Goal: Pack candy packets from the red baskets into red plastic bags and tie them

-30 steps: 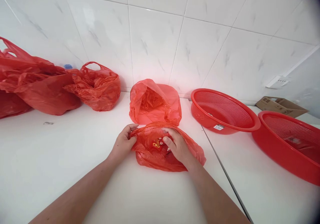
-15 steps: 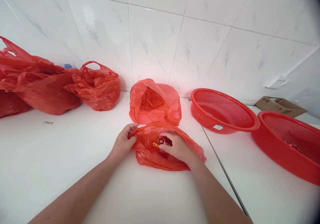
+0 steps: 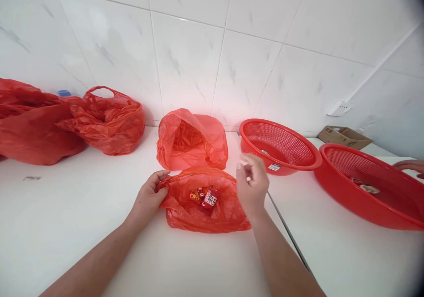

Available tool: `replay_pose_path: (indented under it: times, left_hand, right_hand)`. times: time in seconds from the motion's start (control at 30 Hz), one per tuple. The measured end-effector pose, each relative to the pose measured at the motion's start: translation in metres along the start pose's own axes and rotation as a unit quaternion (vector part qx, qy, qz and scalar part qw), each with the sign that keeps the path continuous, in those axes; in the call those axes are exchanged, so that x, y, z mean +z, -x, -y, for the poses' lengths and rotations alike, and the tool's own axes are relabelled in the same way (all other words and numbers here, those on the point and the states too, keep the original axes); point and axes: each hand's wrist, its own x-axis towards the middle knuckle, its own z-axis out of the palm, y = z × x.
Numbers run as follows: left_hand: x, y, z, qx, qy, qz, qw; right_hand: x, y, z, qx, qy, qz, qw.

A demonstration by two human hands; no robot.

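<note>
A thin red plastic bag (image 3: 185,224) lies with its mouth open on the white table in front of me. My left hand (image 3: 149,195) pinches the left edge of its rim between thumb and fingers. Inside the bag rest a few small red packets (image 3: 209,198) with yellow and white printing. Above the bag's right edge is my right hand (image 3: 253,184), raised and partly blurred. Its fingers are loosely curled with gaps between them, and I see nothing held there. Just behind stands another open red bag (image 3: 195,158).
Filled red bags (image 3: 112,129) sit along the wall at the left. At right are a red perforated basket (image 3: 281,146) and a larger red basket (image 3: 357,191), each with small items inside. Another person's hand (image 3: 410,166) is at the far right, near a cardboard box (image 3: 346,138).
My right hand has come out of the bag and moved up and right, leaving the packets inside. My left hand still grips the rim. The view has turned right, and another person's hand appears.
</note>
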Motion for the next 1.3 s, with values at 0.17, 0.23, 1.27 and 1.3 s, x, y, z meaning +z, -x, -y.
replay_pose_path:
  times: [0.17,0.23,1.27,1.3]
  left_hand:
    - [-0.001,0.0,0.0,0.0,-0.002,0.004,1.0]
    - [-0.002,0.0,0.002,-0.004,-0.003,0.011,1.0]
    - [0.0,0.001,-0.003,-0.005,-0.011,-0.001,1.0]
    - [0.001,0.001,-0.003,-0.006,-0.008,0.0,1.0]
  right_hand:
    - [-0.025,-0.026,-0.05,0.112,0.23,-0.032,0.966]
    - [-0.028,-0.025,-0.068,0.136,0.286,0.005,0.949]
    - [-0.01,-0.001,-0.089,0.098,0.267,-0.063,0.957]
    - [-0.011,-0.002,-0.088,0.099,0.262,-0.06,0.958]
